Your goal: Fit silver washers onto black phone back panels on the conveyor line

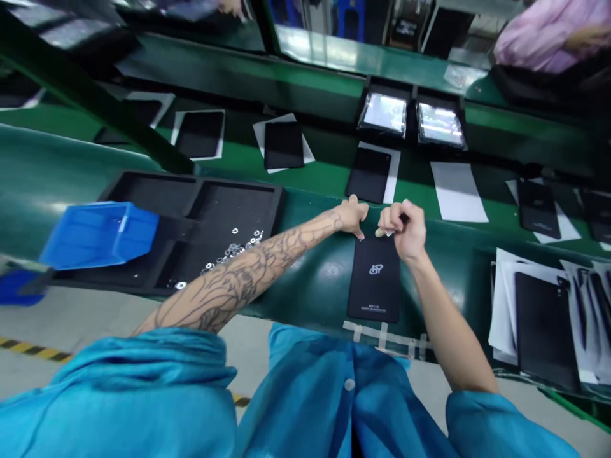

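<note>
A black tablet [375,289] with a pale logo lies back side up on the green bench in front of me. My left hand [352,216] is at its upper left corner, the thumb reaching down to the edge and the fingers apart from it; nothing shows in its grasp. Just above the upper right corner my right hand [405,230] is closed, fingers curled in. A small whitish bit shows at its fingertips, too small to name. Whether the right fingertips touch the tablet I cannot tell.
To the left, a black divided tray [238,194] holds metal washers [233,249] and a blue bin [100,235]. Beyond the bench edge, a green conveyor carries tablets on white sheets [459,191]. More tablets [544,324] stand at right. A person in pink sleeves [539,35] sits opposite.
</note>
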Demonstrator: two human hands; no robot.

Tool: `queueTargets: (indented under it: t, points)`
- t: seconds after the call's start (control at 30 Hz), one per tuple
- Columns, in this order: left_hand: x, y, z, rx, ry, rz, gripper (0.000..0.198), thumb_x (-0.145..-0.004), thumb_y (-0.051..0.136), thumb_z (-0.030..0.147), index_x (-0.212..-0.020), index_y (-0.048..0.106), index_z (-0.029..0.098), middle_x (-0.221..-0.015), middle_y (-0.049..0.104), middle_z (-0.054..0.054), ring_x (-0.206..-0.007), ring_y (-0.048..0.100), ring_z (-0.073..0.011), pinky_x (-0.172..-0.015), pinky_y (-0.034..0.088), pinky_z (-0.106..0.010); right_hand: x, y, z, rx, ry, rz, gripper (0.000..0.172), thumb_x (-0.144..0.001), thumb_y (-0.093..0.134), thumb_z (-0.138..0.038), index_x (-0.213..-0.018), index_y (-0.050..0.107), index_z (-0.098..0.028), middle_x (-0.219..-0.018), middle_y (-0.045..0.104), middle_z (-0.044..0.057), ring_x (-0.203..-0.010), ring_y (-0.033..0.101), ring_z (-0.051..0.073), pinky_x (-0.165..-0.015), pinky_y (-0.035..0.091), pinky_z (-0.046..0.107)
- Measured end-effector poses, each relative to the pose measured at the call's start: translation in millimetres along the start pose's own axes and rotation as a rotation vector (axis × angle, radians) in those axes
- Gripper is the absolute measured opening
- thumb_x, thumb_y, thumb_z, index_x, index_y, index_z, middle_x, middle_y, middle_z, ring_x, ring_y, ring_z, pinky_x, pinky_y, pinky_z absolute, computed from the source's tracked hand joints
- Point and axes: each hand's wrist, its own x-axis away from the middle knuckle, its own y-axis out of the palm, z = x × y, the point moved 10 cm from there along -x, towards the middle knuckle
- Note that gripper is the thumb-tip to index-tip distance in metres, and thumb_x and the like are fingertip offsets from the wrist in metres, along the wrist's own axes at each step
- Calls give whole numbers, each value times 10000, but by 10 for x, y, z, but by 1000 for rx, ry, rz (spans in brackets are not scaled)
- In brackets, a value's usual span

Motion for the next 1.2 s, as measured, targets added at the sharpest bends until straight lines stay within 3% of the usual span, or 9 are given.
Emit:
queueTargets:
  t: [0.1, 0.17, 0.3, 0.4, 0.47, 0.57, 0.7, 0.9, 1.2]
  points:
    - [621, -211, 38, 6, 42, 120, 258, -922, 786, 332, -1084, 628, 209, -1180, 595, -96, -1087, 589, -279, -998, 494, -399, -90, 172, 141, 5, -32, -5, 667, -953, 590, -722, -520, 350, -274, -511, 234, -39, -469, 261, 142, -447, 303, 311]
    - [1181, -502, -37, -1, 70, 346, 169, -1027, 637, 354, -1124, 622, 216, -1179, 631, -90, -1126, 589, -280, -1032, 480, -415, -109, 234, 217, 1, -36, -5, 654, -947, 575, -713, -520, 335, -280, -491, 206, -47, -457, 220, 138, -440, 242, 308]
    - [2311, -1029, -647, -127, -153, 667, 176, -1037, 587, 395, -1078, 642, 233, -1139, 683, -87, -1174, 606, -317, -1127, 435, -499, -124, 322, 304, 11, -27, -11, 648, -932, 584, -694, -499, 316, -293, -471, 180, -52, -451, 174, 136, -458, 170, 316]
    - [2880, -1209, -1140, -167, -322, 733, 241, -1029, 567, 451, -1106, 653, 240, -1169, 697, -105, -1204, 612, -344, -1112, 468, -525, -147, 376, 369, 31, -14, -21, 680, -921, 573, -748, -483, 309, -299, -453, 170, -57, -440, 152, 132, -464, 149, 319]
    - [3073, -1203, -1374, -156, -395, 713, 299, -1021, 552, 485, -1151, 658, 238, -1205, 693, -118, -1226, 609, -352, -1107, 487, -529, -164, 409, 415, 34, -16, -40, 700, -928, 559, -769, -481, 307, -293, -441, 175, -57, -431, 149, 126, -462, 144, 317]
    - [3142, -1121, -1550, -130, -430, 668, 362, -1020, 542, 504, -1221, 658, 227, -1284, 682, -144, -1283, 594, -361, -1147, 471, -546, -179, 431, 477, 33, -28, -57, 708, -954, 579, -743, -494, 306, -279, -453, 190, -59, -422, 173, 117, -457, 159, 313]
    - [3056, -1076, -1653, -100, -418, 667, 398, -1029, 557, 485, -1292, 654, 203, -1333, 659, -152, -1338, 583, -343, -1180, 478, -536, -169, 420, 558, 58, -8, -59, 693, -947, 603, -721, -504, 302, -281, -462, 204, -63, -425, 187, 116, -462, 169, 307]
    - [2908, -1162, -1806, -42, -410, 677, 369, -1020, 562, 343, -1327, 657, 162, -1318, 640, -150, -1073, 689, -256, -986, 609, -435, -110, 297, 549, 8, -66, -11, 641, -960, 564, -634, -504, 301, -268, -450, 210, -63, -422, 209, 116, -471, 211, 303]
    - [2646, -1300, -1919, -199, -439, 534, 139, -982, 623, 270, -1072, 683, 182, -1028, 688, -97, -930, 685, -261, -924, 580, -427, -74, 335, 570, 41, -103, -2, 647, -978, 576, -601, -513, 283, -259, -469, 185, -68, -424, 202, 107, -490, 160, 304]
